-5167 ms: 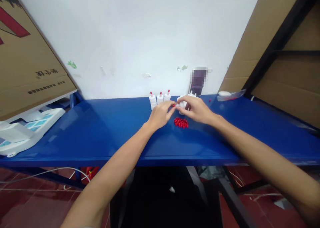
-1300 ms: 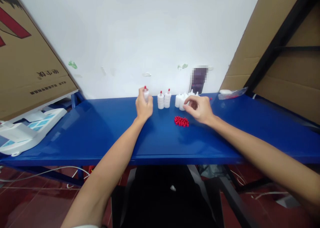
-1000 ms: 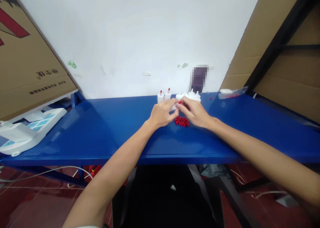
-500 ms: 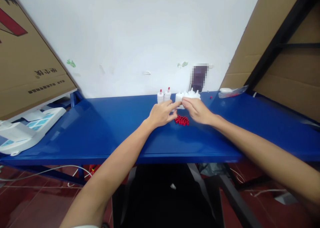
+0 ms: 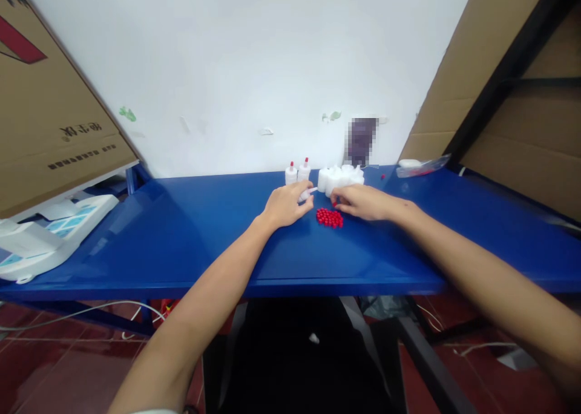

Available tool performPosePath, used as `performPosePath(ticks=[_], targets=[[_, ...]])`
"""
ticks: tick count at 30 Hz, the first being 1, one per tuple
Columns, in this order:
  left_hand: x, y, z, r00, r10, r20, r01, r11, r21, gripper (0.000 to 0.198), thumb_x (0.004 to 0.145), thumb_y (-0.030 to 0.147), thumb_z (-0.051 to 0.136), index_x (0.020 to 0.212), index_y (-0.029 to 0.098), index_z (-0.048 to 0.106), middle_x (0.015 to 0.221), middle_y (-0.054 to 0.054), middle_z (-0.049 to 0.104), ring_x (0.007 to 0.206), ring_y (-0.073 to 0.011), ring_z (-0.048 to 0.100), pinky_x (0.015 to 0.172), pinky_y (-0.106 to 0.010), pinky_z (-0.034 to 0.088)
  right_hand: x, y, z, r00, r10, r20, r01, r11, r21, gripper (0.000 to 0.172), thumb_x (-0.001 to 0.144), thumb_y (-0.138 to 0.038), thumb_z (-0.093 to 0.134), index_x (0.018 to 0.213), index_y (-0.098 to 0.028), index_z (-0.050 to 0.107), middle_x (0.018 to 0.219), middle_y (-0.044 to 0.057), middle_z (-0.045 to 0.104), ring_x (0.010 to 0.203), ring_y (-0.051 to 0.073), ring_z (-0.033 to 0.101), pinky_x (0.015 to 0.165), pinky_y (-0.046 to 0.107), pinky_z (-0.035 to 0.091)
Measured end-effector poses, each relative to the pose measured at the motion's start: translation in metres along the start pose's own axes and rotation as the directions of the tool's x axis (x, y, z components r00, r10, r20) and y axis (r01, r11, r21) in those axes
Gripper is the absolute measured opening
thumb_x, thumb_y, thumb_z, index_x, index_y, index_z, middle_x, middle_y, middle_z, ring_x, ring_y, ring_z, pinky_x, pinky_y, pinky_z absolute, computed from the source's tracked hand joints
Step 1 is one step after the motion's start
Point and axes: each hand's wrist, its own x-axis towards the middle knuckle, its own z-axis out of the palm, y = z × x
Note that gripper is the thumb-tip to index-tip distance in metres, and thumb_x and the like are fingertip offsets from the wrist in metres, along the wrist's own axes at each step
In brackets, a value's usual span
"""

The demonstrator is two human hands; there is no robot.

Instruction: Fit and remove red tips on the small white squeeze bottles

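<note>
My left hand [image 5: 285, 206] is closed around a small white nozzle bottle [image 5: 305, 195], tilted so that its bare tip points right. Between the fingertips of my right hand [image 5: 361, 202] shows a small red cap [image 5: 334, 204], just above a pile of red caps [image 5: 329, 218] on the table. Behind my left hand stand two white bottles [image 5: 304, 170] with red caps on their tips. A group of white bottles [image 5: 333, 179] with uncapped tips stands behind my right hand, which partly hides them.
The blue table [image 5: 190, 232] meets a white wall at the back. One loose red cap [image 5: 383, 177] and a clear plastic bag [image 5: 422, 167] lie at the back right. A white device [image 5: 82, 226] sits on the left, below a cardboard panel [image 5: 59, 111].
My right hand has come down and forward from the bottles to the red pile and now pinches a cap. The bottle in my left hand shows its tip, earlier covered by fingers.
</note>
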Motion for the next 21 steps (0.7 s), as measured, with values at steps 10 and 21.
performPosePath(ticks=[10,21], targets=[[0.0,-0.0034,0.0016,0.999,-0.045,0.029,0.046,0.998,-0.032,0.03,0.093,0.034,0.056,0.12,0.024,0.066,0.105,-0.007,0.077,0.091,-0.0258,0.072,0.077,-0.034,0.052,-0.0009,-0.004,-0.0032,0.995,-0.024,0.098,0.018,0.998,0.059,0.019,0.091,-0.019,0.049,0.101,-0.021,0.065,0.088,0.005,0.07,0.074,0.019,0.06,0.069,0.032,0.042],[0.0002,-0.0036,0.0012,0.997,-0.046,0.058,0.048,0.998,-0.028,0.031,0.093,0.035,0.055,0.119,0.024,0.066,0.101,-0.007,0.076,0.089,-0.026,0.072,0.076,-0.034,0.051,-0.0041,-0.0031,-0.0068,0.993,-0.08,0.087,0.068,0.989,0.128,0.023,0.091,-0.021,0.05,0.106,-0.021,0.067,0.101,0.009,0.073,0.086,0.022,0.064,0.079,0.036,0.048]])
